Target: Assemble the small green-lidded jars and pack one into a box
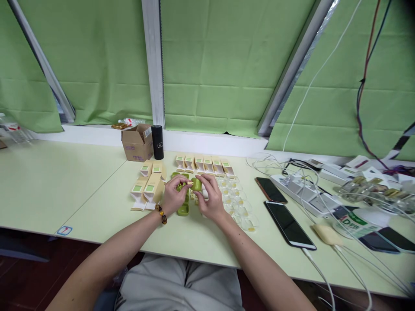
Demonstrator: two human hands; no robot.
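Observation:
My right hand (210, 196) is closed around a small rounded green case (196, 184), held just above the table. Pinched in the fingers of my left hand (175, 194) is a small tan piece (189, 183), touching the case's left side; its exact kind is too small to tell. Under and between the hands lie several green cases (183, 210) in a column, partly hidden by my left hand. Right of my right hand are rows of clear plastic pieces (238, 201) with yellowish spots. Folded cream cartons (154, 190) stand left of my left hand.
More cartons (207, 164) line up behind the hands. A cardboard box (138, 144) and a black bottle (157, 142) stand at the back. To the right lie phones (289, 224), a power strip (304, 194), tangled cables and a white container (361, 222). The table's front edge is near my lap.

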